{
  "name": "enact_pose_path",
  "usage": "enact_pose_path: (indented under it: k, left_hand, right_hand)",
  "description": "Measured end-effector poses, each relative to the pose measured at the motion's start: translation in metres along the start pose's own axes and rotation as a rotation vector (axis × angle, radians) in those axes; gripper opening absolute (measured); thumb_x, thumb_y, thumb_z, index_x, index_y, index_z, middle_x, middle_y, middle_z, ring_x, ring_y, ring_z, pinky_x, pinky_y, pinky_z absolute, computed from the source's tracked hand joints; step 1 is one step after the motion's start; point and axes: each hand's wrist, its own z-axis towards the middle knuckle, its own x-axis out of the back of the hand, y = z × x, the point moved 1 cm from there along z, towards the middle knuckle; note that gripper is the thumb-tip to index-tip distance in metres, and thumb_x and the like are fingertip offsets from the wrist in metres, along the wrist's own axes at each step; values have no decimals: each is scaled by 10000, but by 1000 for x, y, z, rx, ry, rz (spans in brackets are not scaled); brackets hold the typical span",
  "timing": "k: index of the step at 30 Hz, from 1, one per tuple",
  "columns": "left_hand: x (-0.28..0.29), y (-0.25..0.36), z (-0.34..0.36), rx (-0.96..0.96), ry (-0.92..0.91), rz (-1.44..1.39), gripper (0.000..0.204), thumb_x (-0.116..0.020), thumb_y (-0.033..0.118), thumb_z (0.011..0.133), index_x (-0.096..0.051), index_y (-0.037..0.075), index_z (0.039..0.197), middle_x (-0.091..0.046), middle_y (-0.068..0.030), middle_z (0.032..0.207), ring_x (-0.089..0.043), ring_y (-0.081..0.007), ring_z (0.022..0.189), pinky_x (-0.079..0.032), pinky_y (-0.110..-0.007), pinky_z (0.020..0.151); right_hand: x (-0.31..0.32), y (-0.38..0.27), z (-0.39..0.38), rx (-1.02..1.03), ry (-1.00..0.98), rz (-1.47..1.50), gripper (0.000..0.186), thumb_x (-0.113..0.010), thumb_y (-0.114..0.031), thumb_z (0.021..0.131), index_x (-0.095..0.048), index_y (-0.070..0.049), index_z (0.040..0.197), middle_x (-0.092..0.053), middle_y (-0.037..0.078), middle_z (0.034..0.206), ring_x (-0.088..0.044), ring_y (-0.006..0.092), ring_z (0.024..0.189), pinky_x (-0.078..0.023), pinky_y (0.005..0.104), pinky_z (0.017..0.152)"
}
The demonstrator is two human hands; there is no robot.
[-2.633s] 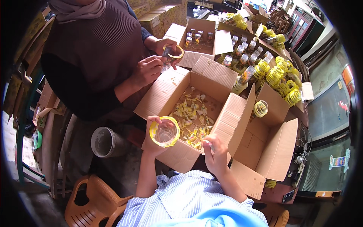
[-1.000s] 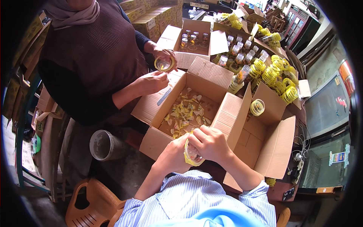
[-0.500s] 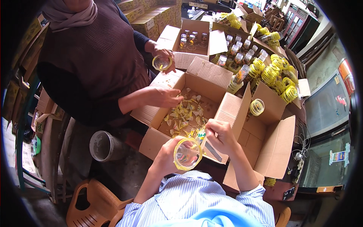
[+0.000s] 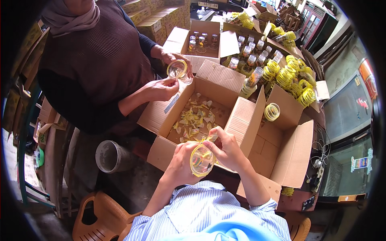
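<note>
Seen from above, a person in a blue striped shirt holds a small clear jar with a yellow rim [image 4: 201,160] in front of their chest, just over the near edge of an open cardboard box [image 4: 197,120]. The left hand [image 4: 181,160] wraps around the jar from the side, fingers curled against its wall. The right hand [image 4: 226,148] pinches a yellow strip [image 4: 207,139] at the jar's rim between thumb and fingertips. The box bottom is littered with yellow and white scraps [image 4: 195,118].

Across the box stands another person in a dark ribbed top, whose hands [image 4: 169,78] hold a second clear jar [image 4: 177,69] with a yellow rim. To the right, a second, larger open box [image 4: 289,144] has one yellow-rimmed jar [image 4: 272,111] resting on its flap. Behind lie a heap of yellow rings [image 4: 291,74] and rows of small filled jars [image 4: 249,56]. A grey pipe end [image 4: 110,156] sits at lower left.
</note>
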Motion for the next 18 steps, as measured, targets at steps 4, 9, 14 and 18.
enact_pose_path:
  k: [4, 9, 14, 18]
  left_hand:
    - [-4, -7, -3, 22, 1, -171, 747, -818, 183, 585, -390, 47, 1182, -559, -131, 1032, -581, -287, 956, -428, -381, 866]
    - [7, -12, 12, 179, -290, -380, 770, -831, 176, 585, -377, 58, 1196, -583, -133, 998, -623, -238, 919, -499, -328, 788]
    - [-1, -12, 15, 180, -151, -317, 457, -793, 132, 593, -559, 34, 974, -587, -108, 943, -616, -256, 840, -491, -339, 751]
    - [-8, -14, 12, 111, 6, -178, 458, -781, 110, 607, -551, 33, 995, -587, -102, 904, -617, -241, 800, -500, -315, 718]
  right_hand:
    - [-1, 6, 3, 215, 48, 11, 202, -667, -96, 807, -531, 5, 917, -597, 116, 730, -602, 156, 602, -479, 268, 536]
    - [-5, 5, 10, 436, 38, 86, 162, -683, -82, 791, -552, -1, 843, -587, 84, 696, -597, 139, 587, -474, 260, 522]
    - [-6, 3, 13, 382, 240, 92, 163, -700, -42, 768, -542, -4, 765, -579, 80, 652, -581, 111, 552, -462, 239, 493]
    - [-11, 12, 16, 377, 357, 49, 171, -695, -38, 769, -529, -5, 750, -582, 74, 651, -555, 81, 539, -430, 229, 468]
